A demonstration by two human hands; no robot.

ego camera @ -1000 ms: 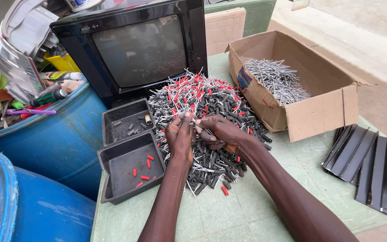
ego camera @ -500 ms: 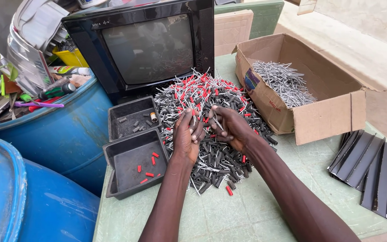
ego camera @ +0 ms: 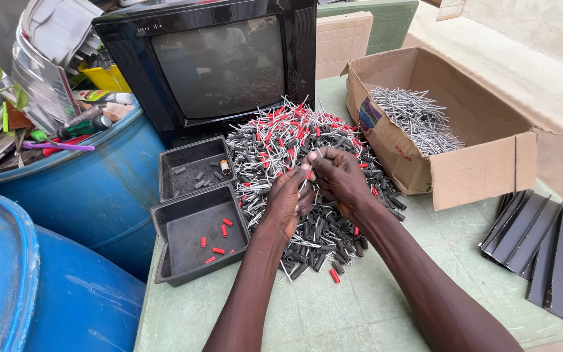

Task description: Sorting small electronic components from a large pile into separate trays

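Old TV (ego camera: 216, 65) sits at the back of the table (ego camera: 373, 306), with the big pile of red and black capped pins (ego camera: 307, 176) in front. Near tray (ego camera: 197, 234) holds red caps, probably for sorting. Left hand (ego camera: 288, 199) and right hand (ego camera: 340, 179) together pinch one pin (ego camera: 309, 175) above the pile.

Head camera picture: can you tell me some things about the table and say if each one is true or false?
1. Both hands, left hand and right hand, meet over the pile of red and black pieces. True.
2. The near tray holds a few red caps. True.
3. The box is full of red caps. False: it holds grey metal pins.
4. The TV screen shows a cartoon. False: the screen is dark.
5. Blue barrels stand left of the table. True.
6. The black slats lie inside the box. False: they lie on the table, right of it.
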